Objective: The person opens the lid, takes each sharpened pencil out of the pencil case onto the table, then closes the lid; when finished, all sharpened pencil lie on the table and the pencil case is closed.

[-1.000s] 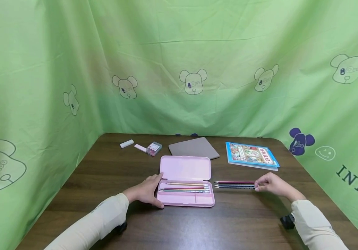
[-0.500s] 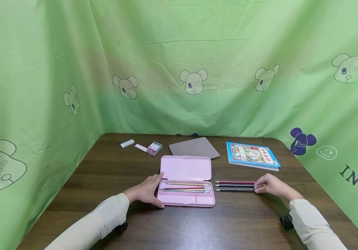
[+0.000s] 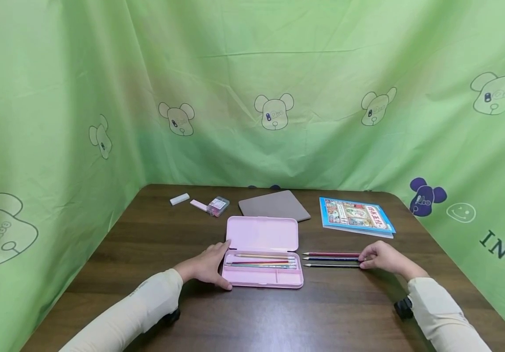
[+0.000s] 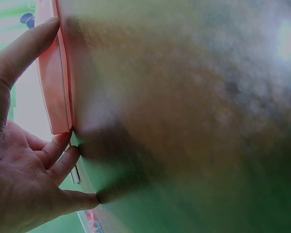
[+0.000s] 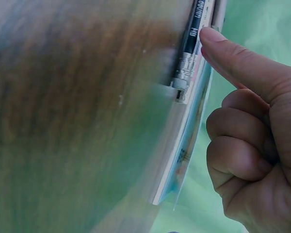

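A pink pencil case [image 3: 289, 279] lies with its lid up in the head view, several pencils [image 3: 261, 264] in its long compartment. My left hand [image 3: 207, 265] rests at the case's left side, fingers spread, thumb by the near corner. In the left wrist view the thumb touches the pink edge. To the right of the case, a red pencil [image 3: 329, 254], a dark pencil [image 3: 329, 258] and a black pencil [image 3: 332, 265] lie side by side. My right hand [image 3: 382, 258] pinches at their right ends, thumb against a dark pencil [image 5: 191, 41]; its other fingers are curled.
Behind the case lies a flat grey thing [image 3: 274, 205]. A blue-edged book [image 3: 358, 215] is at the back right. At the back left are a small clear box [image 3: 218, 206], a pink strip [image 3: 198, 205] and a white block [image 3: 179, 199]. Green cloth [image 3: 274, 156] hangs behind.
The black pencil has shifted toward me, away from the other two, so the three now lie separated. My right hand barely moves, and my left hand keeps its place at the case.
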Tool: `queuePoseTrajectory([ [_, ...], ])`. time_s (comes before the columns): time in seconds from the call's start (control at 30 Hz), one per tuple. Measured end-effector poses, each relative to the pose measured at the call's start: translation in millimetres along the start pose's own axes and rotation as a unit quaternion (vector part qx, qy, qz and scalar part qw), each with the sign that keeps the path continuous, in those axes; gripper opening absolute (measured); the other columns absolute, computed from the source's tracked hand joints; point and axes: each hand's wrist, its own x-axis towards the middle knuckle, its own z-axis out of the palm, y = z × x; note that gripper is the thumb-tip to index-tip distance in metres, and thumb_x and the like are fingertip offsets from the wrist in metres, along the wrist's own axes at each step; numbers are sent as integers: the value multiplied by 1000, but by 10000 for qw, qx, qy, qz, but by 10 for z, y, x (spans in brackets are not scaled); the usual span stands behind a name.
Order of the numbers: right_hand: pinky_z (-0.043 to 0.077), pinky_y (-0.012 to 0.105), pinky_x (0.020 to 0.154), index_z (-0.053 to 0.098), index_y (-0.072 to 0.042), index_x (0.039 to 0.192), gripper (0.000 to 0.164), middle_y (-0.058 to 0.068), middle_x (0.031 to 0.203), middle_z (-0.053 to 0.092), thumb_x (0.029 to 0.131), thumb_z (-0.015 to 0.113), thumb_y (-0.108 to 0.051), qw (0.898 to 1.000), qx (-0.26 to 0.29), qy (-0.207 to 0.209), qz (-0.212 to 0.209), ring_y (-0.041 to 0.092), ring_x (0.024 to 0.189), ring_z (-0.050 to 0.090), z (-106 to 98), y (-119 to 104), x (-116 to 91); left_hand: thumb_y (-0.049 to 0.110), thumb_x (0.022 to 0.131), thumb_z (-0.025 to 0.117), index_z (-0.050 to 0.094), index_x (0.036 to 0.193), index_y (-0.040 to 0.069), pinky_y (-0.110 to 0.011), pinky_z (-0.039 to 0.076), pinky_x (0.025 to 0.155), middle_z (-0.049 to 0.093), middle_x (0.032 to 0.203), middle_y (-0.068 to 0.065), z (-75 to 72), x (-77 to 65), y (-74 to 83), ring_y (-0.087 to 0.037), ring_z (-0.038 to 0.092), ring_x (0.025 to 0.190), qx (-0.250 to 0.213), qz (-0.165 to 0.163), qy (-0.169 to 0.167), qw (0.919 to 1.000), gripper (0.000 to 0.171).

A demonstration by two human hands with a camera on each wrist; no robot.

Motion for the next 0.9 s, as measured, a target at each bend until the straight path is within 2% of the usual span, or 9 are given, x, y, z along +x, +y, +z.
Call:
queuePoseTrajectory([
  [0.4,44,21,58,71,-2,88,19,4,83,70,77,73,-17,9988,-55,96,-482,-3,66,49,-4,-126,79,46,64,80,14,146,-4,-49,30,105,33,141,-20,5,2,-1,-35,32,129,-6,-7,21,10000,117],
  [0.6,44,21,59,70,-3,90,21,3,85,70,78,73,-21,9983,-10,100,-573,-2,66,48,40,-227,166,48,64,80,13,146,-2,-49,29,106,32,142,-20,12,13,-7,-34,30,130,9,-66,-15,10000,117],
  [0.73,38,20,55,70,-4,91,22,-2,75,64,78,74,-22,9982,-66,138,-585,-1,59,40,73,-297,232,48,64,80,13,146,-2,-49,29,107,32,143,-20,15,7,-6,-35,30,131,22,-80,-25,10000,117],
  [0.9,30,20,48,70,-4,91,22,-8,58,41,77,74,-21,9986,-4,147,-509,1,51,31,119,-409,315,48,64,80,13,146,-2,-49,28,107,30,144,-20,9,2,1,-35,29,132,-4,-139,-56,9999,117],
])
